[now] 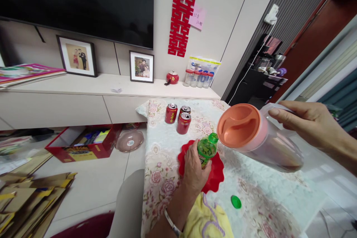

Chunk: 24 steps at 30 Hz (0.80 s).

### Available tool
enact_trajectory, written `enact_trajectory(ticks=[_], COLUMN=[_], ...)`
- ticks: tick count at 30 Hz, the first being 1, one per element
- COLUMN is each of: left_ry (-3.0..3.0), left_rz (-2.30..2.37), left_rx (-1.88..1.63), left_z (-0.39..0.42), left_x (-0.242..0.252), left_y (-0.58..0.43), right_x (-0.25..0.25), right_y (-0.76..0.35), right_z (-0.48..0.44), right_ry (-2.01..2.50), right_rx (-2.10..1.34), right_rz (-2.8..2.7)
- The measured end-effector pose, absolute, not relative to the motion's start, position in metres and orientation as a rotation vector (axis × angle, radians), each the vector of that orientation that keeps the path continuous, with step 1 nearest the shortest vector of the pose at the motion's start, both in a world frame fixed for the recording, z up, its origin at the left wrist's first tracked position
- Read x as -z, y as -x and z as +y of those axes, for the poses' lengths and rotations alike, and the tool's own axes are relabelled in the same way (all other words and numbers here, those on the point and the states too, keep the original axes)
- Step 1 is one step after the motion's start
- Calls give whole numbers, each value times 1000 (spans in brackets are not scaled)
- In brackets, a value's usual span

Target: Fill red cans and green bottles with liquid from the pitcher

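My left hand [194,163] is wrapped round a green plastic bottle [207,147] whose mouth is uncapped. The bottle stands over a red scalloped plate [216,176]. With my right hand [304,117] I grip the handle of a clear pitcher [275,148] with an orange lid [240,125]. The pitcher is tilted, its lid turned toward the bottle mouth, and some brown liquid lies low inside it. Whether any liquid is flowing out cannot be made out. A green bottle cap [235,202] lies on the tablecloth, right of a yellow cloth [208,219].
Three red drink cans [171,113] stand farther back on the flowered tablecloth [160,156]. Behind runs a white cabinet [117,87] with framed photos, a red pot [172,77] and glass jars [197,79]. A red box [83,143] and flattened cardboard [36,208] are on the floor at left.
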State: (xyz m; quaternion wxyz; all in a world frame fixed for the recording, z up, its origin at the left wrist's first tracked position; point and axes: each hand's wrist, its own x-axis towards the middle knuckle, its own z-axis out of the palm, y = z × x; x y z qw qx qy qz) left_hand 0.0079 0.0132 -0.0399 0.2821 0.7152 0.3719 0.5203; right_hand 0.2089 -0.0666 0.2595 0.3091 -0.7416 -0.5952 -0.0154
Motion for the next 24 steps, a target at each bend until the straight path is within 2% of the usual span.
enact_trajectory(ticks=[24], left_ry=[-1922], left_rz=[1003], left_rx=[-1389], left_z=[13], left_x=[40], left_y=[-8], right_x=[-262], right_y=[-208], right_z=[-66], right_ry=[2005], right_rx=[16], right_rz=[-1520])
